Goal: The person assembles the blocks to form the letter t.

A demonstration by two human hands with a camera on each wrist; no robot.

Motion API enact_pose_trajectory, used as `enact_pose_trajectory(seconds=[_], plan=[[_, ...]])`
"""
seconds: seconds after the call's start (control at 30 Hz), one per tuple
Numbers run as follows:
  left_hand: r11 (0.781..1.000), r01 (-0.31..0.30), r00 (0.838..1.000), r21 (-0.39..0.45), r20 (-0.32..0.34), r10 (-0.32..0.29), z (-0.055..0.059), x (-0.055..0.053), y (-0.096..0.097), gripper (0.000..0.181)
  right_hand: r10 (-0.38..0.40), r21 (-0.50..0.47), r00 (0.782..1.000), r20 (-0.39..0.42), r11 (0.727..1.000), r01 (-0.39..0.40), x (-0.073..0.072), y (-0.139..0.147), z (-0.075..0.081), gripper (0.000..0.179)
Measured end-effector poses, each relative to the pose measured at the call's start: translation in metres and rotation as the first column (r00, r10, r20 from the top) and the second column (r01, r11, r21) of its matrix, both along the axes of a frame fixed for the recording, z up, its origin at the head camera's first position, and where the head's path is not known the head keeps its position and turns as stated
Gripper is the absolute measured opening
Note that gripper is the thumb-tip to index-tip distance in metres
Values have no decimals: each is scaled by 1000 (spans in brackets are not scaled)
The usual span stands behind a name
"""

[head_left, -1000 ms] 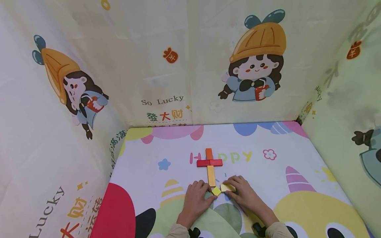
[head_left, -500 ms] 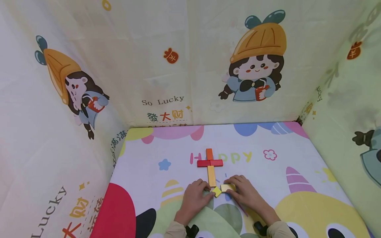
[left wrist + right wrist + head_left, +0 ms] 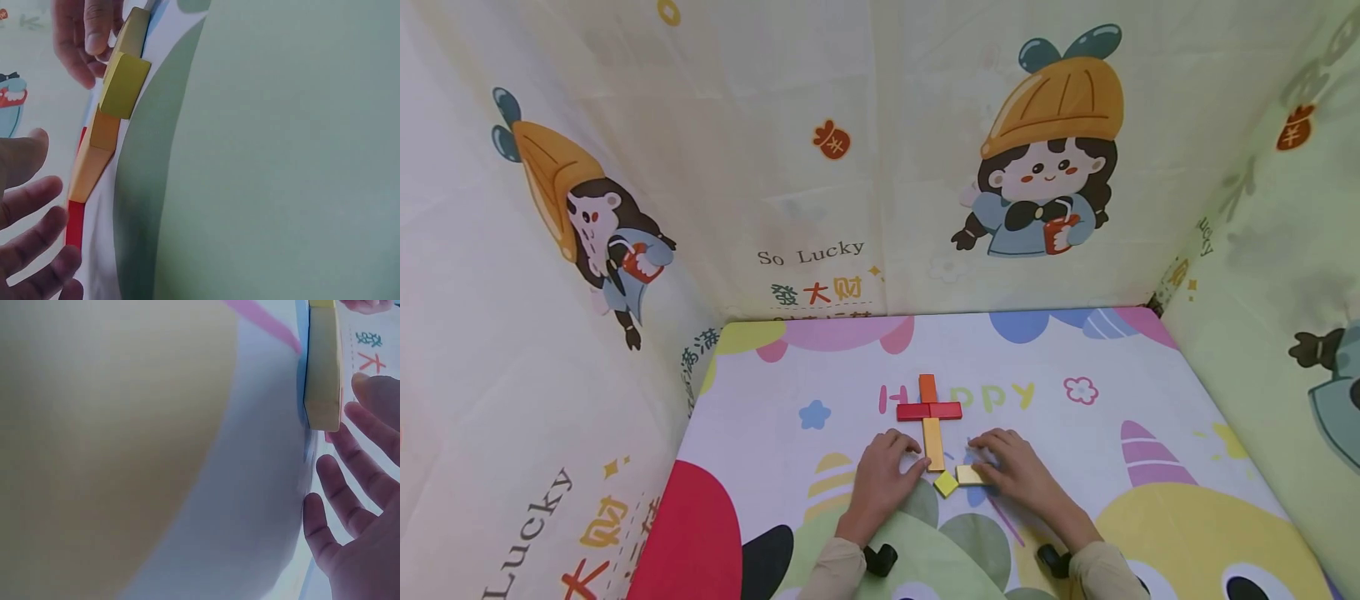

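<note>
Wooden blocks form a cross on the printed tabletop in the head view: an orange block on top, two red blocks side by side, and a long tan block below. A small yellow block sits turned like a diamond at its lower end. To its right lies a pale yellow block, its right end covered by my right hand. In the right wrist view that hand's fingers are spread beside the block, holding nothing. My left hand, fingers apart and relaxed, hovers left of the tan block.
The table cover carries cartoon prints and the word Happy. Patterned cloth walls rise behind and at both sides. A black wrist device sits at the left wrist, and another at the right.
My left hand has let go of the small yellow block and moved up and left. My right hand has loosened from the pale yellow block, fingers lifting. The yellow block has shifted only slightly.
</note>
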State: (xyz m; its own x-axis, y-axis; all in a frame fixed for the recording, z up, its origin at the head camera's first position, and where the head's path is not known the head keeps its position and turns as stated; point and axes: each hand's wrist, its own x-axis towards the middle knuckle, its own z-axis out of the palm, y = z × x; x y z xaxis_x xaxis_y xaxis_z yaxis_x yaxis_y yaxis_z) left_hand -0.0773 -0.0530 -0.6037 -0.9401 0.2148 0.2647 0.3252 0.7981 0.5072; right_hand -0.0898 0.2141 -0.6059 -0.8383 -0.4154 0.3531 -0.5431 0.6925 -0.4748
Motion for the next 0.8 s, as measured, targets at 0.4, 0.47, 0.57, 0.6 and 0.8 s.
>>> enact_pose_trajectory(seconds=[0.4, 0.47, 0.57, 0.6, 0.8], plan=[[992, -43, 995, 118, -86, 54, -10, -27, 2, 38, 2, -102, 1000, 24, 995, 1, -27, -6, 1, 29], [991, -32, 992, 131, -117, 48, -11, -33, 1, 41, -1, -110, 999, 34, 994, 5, -32, -6, 1, 30], [991, -22, 992, 133, -123, 38, -11, -41, 0, 44, -13, -102, 998, 64, 995, 19, -39, -8, 2, 32], [991, -22, 992, 132, -119, 37, -11, -44, -1, 45, -14, -100, 997, 76, 995, 22, -42, -9, 2, 33], [982, -68, 997, 174, -25, 73, -13, -54, -1, 41, -19, -103, 985, 170, 994, 37, -57, -17, 11, 36]])
